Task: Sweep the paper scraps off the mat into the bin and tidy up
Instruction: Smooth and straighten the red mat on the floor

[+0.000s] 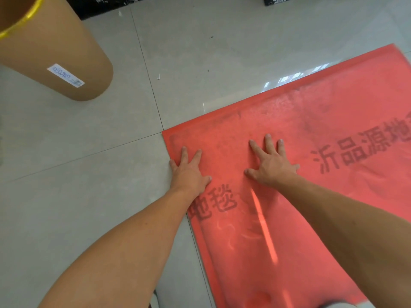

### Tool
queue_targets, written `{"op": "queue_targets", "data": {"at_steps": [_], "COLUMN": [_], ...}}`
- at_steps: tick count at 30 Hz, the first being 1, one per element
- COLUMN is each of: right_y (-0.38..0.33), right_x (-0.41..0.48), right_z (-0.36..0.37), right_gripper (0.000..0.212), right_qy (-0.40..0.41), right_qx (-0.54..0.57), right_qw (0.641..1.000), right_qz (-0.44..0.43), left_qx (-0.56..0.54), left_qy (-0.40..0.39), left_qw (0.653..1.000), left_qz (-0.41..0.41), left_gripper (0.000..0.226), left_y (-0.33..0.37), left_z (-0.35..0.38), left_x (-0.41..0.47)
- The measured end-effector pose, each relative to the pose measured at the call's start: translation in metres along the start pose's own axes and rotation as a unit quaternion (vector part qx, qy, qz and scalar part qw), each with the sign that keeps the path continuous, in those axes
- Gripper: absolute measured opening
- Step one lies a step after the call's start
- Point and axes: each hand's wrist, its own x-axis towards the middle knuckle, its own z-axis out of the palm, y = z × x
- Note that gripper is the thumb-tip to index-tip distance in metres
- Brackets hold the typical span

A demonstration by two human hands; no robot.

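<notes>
Head view: left hand [189, 172], right hand [272, 162] spread flat near corner of thin red printed mat [322, 112]; grips open, empty. Probably smoothing mat; next, pinch small white scrap [158, 77] beyond mat.

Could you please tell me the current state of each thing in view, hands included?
Red mat: spread on the tiled floor, slightly wrinkled, no scraps visible.
Left hand: open, fingers spread, pressing the mat's left edge.
Right hand: open, flat on the mat.
Brown bin: standing on the floor, apart from the mat.
White scrap: lying on the floor between bin and mat.
</notes>
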Motion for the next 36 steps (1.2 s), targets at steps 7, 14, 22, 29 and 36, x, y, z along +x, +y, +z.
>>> {"op": "queue_targets", "data": {"at_steps": [7, 14, 22, 29, 36], "right_y": [-0.009, -0.026, -0.070, -0.104, -0.108], "right_x": [-0.001, -0.007, 0.018, 0.039, 0.048], "right_z": [0.001, -0.007, -0.021, -0.022, -0.011], "right_gripper": [0.087, 0.069, 0.071, 0.078, 0.088], "right_qy": [-0.012, 0.110, 0.092, 0.069, 0.014], "right_qx": [-0.011, -0.046, -0.017, -0.056, -0.090], "right_qw": [1.000, 0.986, 0.981, 0.976, 0.985], "right_qz": [-0.002, -0.118, -0.172, -0.201, -0.148], "left_qx": [0.003, 0.010, -0.052, -0.013, 0.029], "left_qy": [-0.006, 0.126, 0.102, 0.085, 0.096], "left_qw": [1.000, 0.992, 0.993, 0.996, 0.995], "left_qz": [-0.002, 0.005, 0.014, 0.017, 0.027], "left_gripper": [0.087, 0.070, 0.085, 0.085, 0.082], "left_y": [-0.006, -0.013, -0.029, -0.034, -0.036], "left_z": [-0.004, -0.019, -0.040, -0.029, -0.026], "left_x": [0.001, 0.010, 0.043, 0.053, 0.054]}}
